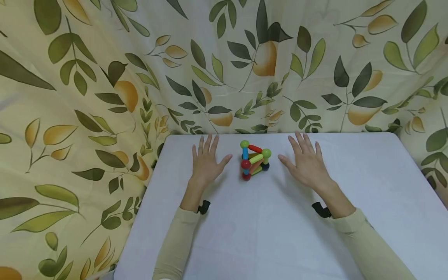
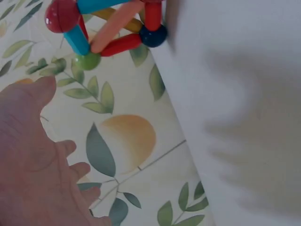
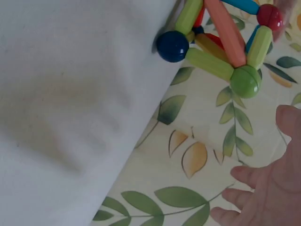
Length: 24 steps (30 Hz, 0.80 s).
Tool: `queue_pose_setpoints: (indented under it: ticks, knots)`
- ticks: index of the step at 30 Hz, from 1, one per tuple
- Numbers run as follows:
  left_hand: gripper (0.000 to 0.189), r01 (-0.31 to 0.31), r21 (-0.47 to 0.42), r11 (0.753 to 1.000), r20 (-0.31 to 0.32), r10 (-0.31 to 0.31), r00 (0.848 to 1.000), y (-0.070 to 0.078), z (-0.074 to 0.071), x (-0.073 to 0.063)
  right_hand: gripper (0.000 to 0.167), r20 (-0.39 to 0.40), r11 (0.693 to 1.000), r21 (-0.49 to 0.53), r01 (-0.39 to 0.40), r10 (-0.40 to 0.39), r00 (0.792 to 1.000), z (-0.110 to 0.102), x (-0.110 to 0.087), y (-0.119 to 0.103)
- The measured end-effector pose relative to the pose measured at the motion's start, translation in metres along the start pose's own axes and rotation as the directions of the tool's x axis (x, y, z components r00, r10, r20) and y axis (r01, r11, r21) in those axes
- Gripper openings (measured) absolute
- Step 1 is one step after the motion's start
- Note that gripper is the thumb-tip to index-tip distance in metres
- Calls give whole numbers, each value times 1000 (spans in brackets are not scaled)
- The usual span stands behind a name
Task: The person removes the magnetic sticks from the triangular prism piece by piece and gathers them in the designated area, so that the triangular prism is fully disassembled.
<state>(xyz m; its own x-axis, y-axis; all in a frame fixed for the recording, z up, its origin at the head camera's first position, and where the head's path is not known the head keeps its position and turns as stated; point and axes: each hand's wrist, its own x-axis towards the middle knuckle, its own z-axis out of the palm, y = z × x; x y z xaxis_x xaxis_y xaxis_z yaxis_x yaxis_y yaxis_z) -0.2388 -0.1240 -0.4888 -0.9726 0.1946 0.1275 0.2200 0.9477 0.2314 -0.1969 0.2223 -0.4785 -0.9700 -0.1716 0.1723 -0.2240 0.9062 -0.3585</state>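
Note:
A small frame built of coloured rods and balls [image 1: 256, 158] stands on the white table, between the two hands and apart from both. Red, green and dark blue balls sit at its corners, joined by blue, red, yellow-green, orange and mustard rods. To its left is my left hand [image 1: 206, 163], fingers straight and thumb spread toward it, holding nothing. My right hand [image 1: 308, 165] mirrors this on the other side, also with straight fingers and nothing held. In the left wrist view a salmon rod [image 2: 117, 26] runs diagonally; the right wrist view shows a dark blue ball [image 3: 172, 46] at a lower corner.
The table [image 1: 252, 233] has a white cover, and its far edge runs just beyond the fingertips. A curtain [image 1: 217, 70] printed with leaves and fruit hangs behind and to the sides. Each wrist wears a small black camera mount [image 1: 321, 210].

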Motion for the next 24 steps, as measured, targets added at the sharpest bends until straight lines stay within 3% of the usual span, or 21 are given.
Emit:
queue_pose_setpoints:
  ticks: [5,8,13,18,21,22,24]
  knots:
    - [92,-36,-53,998,-37,34,999,12,-5,4,87,-13,998,66,2,-2,1000,3,5,-6]
    - [90,-63,-147,987,-78,52,996,19,-8,7,85,-30,994,109,10,-7,1000,5,7,-8]
    - [89,-108,-331,938,-153,60,986,32,-14,11,86,-33,985,170,-7,13,999,5,10,-12]
    - [84,-115,-438,891,-187,35,982,42,-16,14,83,-49,968,249,-22,36,998,6,13,-16]
    - [78,-140,-558,818,-206,27,978,47,-15,16,77,-74,955,298,-12,36,997,10,15,-20]
    - [76,-151,-610,778,-208,27,978,49,-15,16,75,-83,951,310,-9,37,996,11,16,-21]
    - [73,-161,-721,674,-195,26,980,53,-13,18,71,-96,946,325,-6,40,995,13,16,-24]
